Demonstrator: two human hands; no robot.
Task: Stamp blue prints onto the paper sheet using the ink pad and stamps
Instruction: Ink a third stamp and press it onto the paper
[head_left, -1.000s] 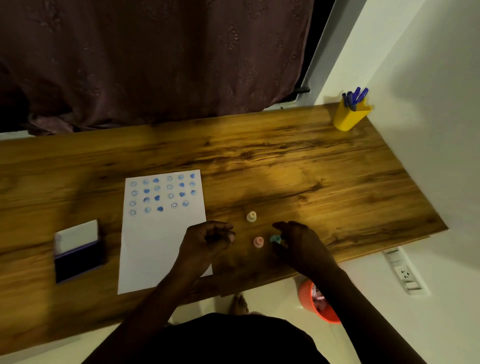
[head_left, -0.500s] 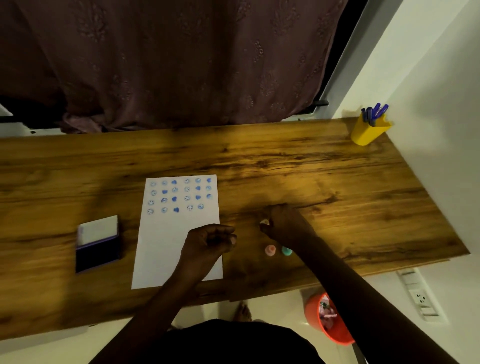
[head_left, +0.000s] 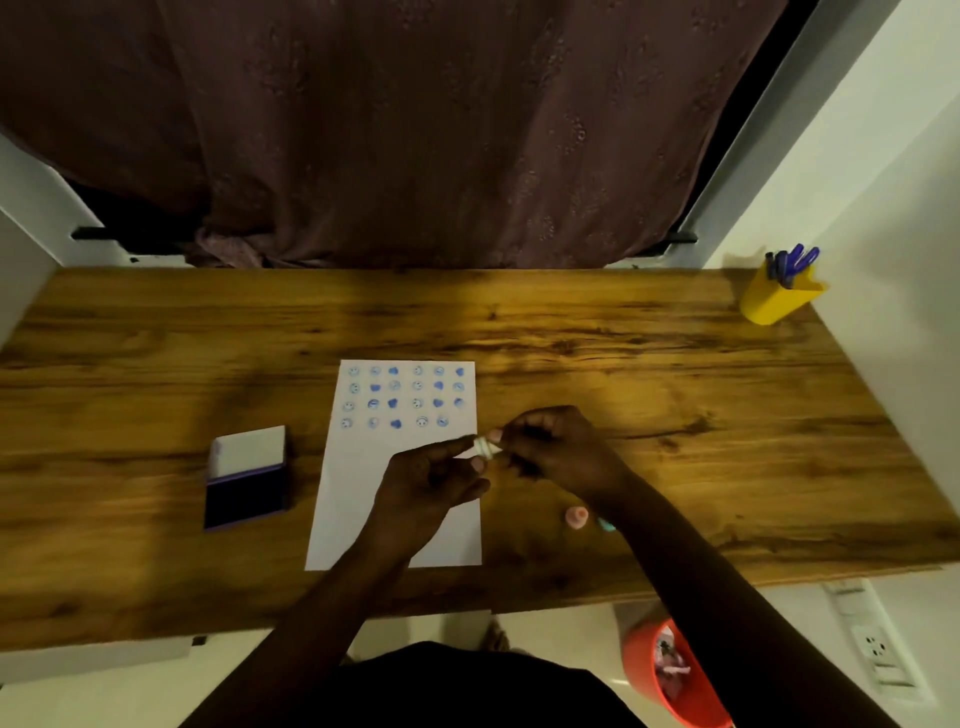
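**Both hands meet on a small stamp over the paper's right edge**

The right hand pinches a small pale round stamp at its fingertips; the left hand, fingers loosely curled, touches the same stamp from the left. Under them lies the white paper sheet, with rows of blue prints at its far end. A pink stamp stands right of the sheet, near the right forearm. The open dark blue ink pad sits left on the wooden bench.

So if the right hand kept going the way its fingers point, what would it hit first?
Probably the left hand: the right hand points leftward, holding a small pale stamp against the left fingers. Depth is hard to judge.
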